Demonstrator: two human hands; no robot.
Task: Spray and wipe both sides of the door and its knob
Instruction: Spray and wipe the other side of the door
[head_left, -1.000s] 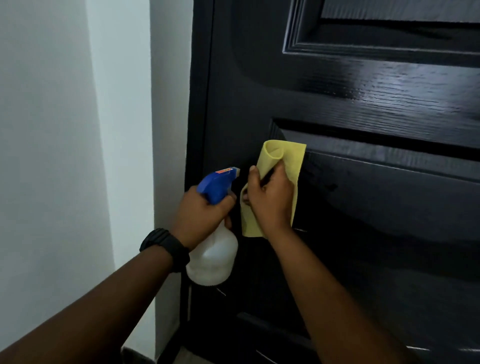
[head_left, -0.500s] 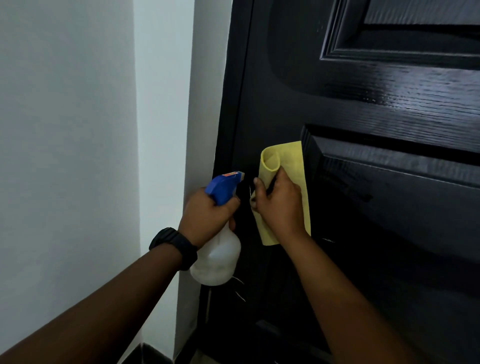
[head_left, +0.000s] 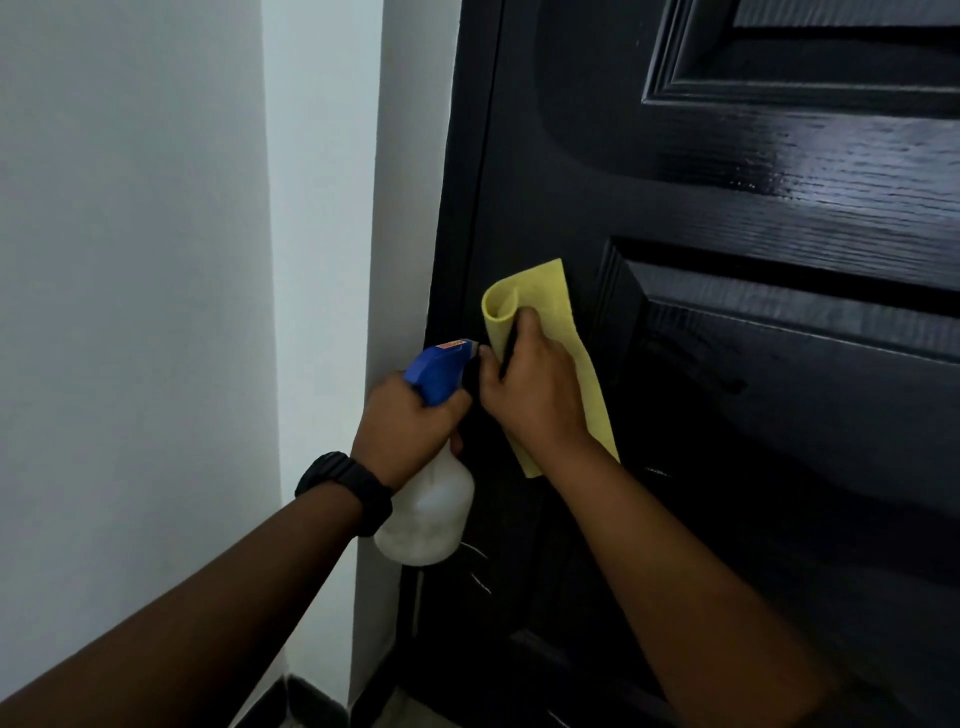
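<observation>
Over the last second the right hand (head_left: 530, 395) slid the yellow cloth (head_left: 545, 296) off the raised panel onto the door's (head_left: 779, 182) plain edge strip, pinching a fold with its thumb. Just left of it, the left hand (head_left: 405, 426) stayed curled round the spray bottle (head_left: 431, 514) — nozzle nearly touching the right thumb. Wiping looked midway — no knob in view.

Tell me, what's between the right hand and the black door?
The yellow cloth; the right hand holds it against the door, in the head view.
</observation>
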